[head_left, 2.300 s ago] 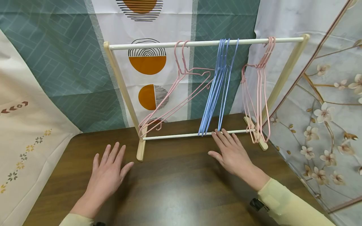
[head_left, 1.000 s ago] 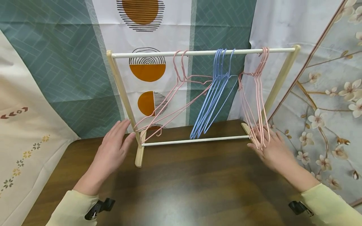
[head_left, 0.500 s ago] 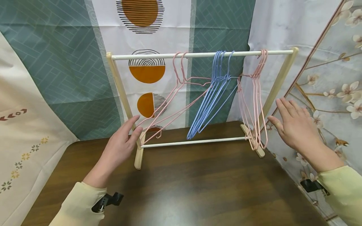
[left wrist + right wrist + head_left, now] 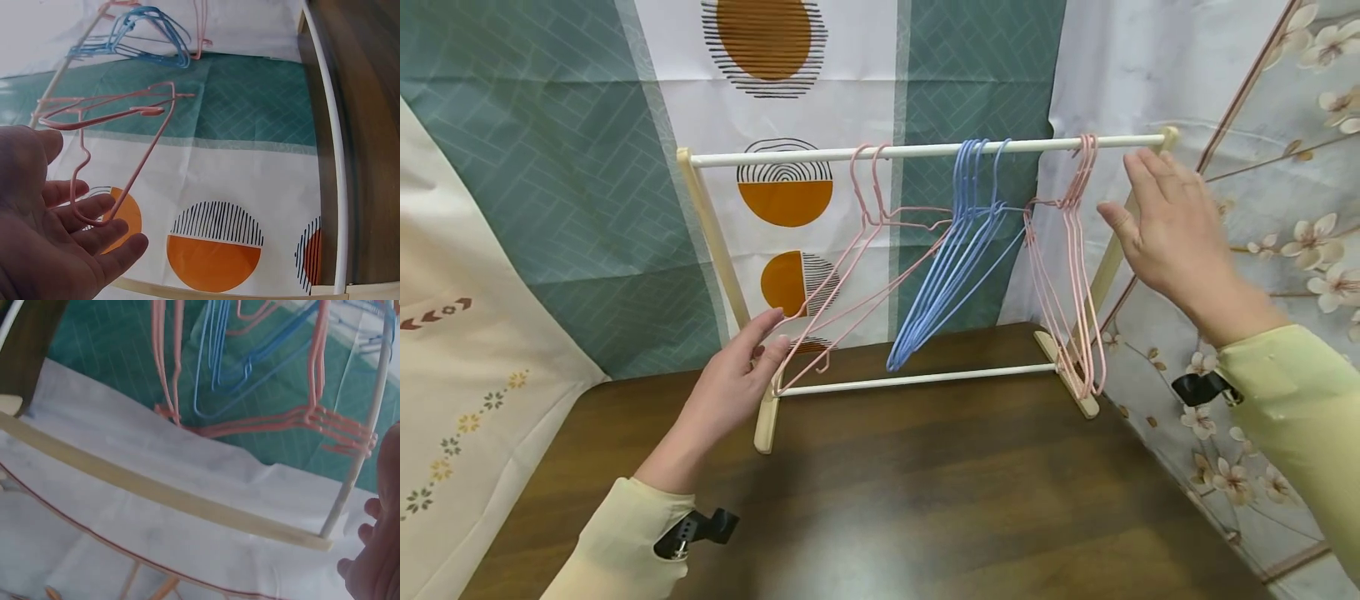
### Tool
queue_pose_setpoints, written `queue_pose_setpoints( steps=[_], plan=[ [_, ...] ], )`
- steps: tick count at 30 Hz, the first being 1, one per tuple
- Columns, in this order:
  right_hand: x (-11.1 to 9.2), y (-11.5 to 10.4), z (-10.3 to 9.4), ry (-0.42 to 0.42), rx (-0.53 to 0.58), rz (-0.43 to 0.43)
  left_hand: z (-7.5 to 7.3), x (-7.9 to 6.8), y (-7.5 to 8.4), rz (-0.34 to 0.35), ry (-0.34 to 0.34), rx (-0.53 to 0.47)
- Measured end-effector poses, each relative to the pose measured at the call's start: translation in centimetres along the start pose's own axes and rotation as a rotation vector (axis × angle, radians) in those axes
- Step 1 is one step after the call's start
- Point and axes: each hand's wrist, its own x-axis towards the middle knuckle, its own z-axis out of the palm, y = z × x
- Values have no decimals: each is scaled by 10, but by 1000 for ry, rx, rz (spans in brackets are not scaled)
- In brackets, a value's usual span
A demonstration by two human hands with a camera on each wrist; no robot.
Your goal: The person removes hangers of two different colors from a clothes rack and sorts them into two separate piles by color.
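Note:
Two pink hangers hang at the left of a rack's white top rail, their bodies slanting down to the left. My left hand is at their lower left end; in the left wrist view its spread, lightly bent fingers lie around the end of a pink hanger, without a clear grip. My right hand is raised beside the rail's right end, fingers extended and holding nothing. Several blue hangers hang mid-rail. Further right is a bunch of pink hangers, close to my right hand.
The rack has pale wooden side posts and a white lower bar. It stands at the back of a dark wooden table. Patterned cloths hang behind it, and a floral cloth rises close on the right.
My right hand has left the right pink hangers' lower ends and risen to the rail's right end. My left hand has moved right to the left pink hangers. The blue hangers' lower ends have swung left.

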Motion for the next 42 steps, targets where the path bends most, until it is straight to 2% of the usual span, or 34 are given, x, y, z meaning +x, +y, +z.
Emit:
queue_pose_setpoints(
  steps=[8, 15, 20, 27, 39, 42],
  plan=[
    [49, 9, -11, -10, 15, 34, 2, 7, -4, -18, -1, -65],
    [75, 11, -8, -98, 97, 48, 4, 13, -5, -24, 11, -83],
    [82, 13, -2, -95, 153, 58, 6, 17, -3, -13, 18, -92],
    [87, 10, 7, -59, 168, 53, 6, 16, -5, 9, 44, -60],
    [91, 0, 19, -48, 208, 32, 5, 8, -13, 28, 79, -112],
    [94, -1, 20, -55, 210, 34, 7, 7, -15, 27, 88, -165]
  ],
)
